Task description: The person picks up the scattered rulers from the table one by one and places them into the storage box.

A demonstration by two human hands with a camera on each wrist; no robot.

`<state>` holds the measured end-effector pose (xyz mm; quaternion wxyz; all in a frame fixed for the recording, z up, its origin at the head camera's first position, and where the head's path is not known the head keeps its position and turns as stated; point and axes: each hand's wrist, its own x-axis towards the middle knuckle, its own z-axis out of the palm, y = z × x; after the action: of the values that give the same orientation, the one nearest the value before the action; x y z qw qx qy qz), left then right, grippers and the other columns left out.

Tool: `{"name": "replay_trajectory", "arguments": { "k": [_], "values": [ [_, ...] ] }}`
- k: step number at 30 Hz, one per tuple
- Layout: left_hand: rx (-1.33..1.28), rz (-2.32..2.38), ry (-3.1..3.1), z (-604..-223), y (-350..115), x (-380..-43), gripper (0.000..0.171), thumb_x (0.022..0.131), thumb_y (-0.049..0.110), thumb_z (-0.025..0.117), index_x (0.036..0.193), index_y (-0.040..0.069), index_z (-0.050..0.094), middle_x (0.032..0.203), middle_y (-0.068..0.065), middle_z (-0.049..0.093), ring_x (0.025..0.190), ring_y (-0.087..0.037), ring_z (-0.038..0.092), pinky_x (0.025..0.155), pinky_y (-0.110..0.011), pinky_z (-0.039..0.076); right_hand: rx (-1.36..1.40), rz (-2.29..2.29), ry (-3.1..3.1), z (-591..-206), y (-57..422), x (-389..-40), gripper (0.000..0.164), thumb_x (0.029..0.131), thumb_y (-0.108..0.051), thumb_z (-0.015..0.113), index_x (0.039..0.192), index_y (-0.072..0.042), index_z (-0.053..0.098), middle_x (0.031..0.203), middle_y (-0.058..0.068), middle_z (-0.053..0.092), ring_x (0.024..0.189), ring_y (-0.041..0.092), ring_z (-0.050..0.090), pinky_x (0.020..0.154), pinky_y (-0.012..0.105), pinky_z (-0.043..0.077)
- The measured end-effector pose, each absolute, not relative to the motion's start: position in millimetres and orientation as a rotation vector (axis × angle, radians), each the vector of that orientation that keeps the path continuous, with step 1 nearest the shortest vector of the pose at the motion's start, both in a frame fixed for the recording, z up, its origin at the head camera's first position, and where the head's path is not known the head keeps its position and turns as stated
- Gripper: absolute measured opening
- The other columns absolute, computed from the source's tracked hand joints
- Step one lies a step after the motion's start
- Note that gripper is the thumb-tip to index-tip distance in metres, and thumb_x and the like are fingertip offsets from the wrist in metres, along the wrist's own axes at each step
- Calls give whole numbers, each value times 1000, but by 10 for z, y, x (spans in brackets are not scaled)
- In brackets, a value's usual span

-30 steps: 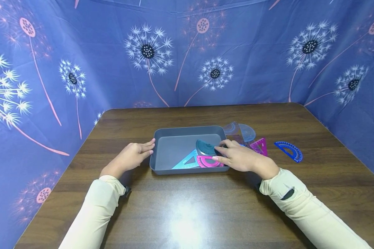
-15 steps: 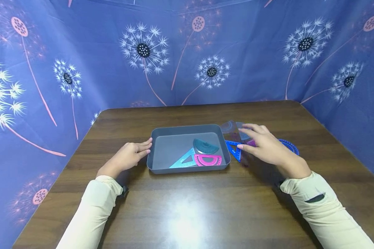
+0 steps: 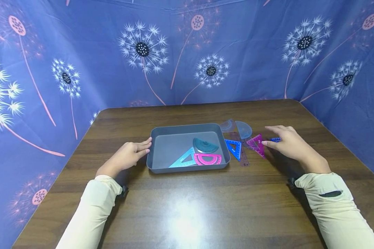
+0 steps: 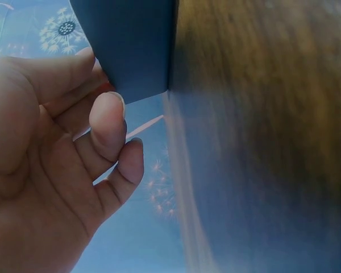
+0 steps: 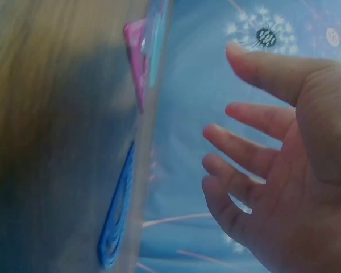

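Observation:
My left hand (image 3: 124, 157) rests its fingertips against the left wall of a grey tray (image 3: 162, 130); in the left wrist view, that hand (image 4: 57, 148) has loosely bent fingers beside the tray's outer side (image 4: 133, 51). Inside the tray lie a teal protractor (image 3: 204, 145), a light blue set square (image 3: 181, 160) and a pink protractor (image 3: 217, 159). My right hand (image 3: 291, 143), holding nothing, hovers over a blue protractor (image 3: 275, 139), which it mostly hides. In the right wrist view, the hand (image 5: 278, 153) has spread fingers, apart from the blue protractor (image 5: 116, 207).
Right of the tray lie a blue set square (image 3: 238, 151), a magenta set square (image 3: 260, 150), a clear bluish protractor (image 3: 243, 129) and a dark translucent ruler (image 3: 244, 159), partly overlapping. A dandelion-patterned cloth (image 3: 180, 45) hangs behind the wooden table (image 3: 137, 214).
My right hand has let go of the teal protractor in the tray and moved right, past the set squares, to above the blue protractor. The left hand stays at the tray's side.

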<state>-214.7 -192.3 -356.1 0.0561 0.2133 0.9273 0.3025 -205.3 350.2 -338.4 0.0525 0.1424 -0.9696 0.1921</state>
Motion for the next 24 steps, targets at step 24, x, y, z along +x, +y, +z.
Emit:
{"name": "replay_trajectory", "arguments": {
  "k": [24],
  "values": [
    [680,868,2850,-3573,-1918,-2153,40,102,17,57,139,2,55,152,-5,43,40,-13,46,47,-28,49,-22,612,-3237,-3574,4127,-2098,95,85,-47,75,139,19,33,134,46,23,115,69,26,91,71,28]
  ]
}}
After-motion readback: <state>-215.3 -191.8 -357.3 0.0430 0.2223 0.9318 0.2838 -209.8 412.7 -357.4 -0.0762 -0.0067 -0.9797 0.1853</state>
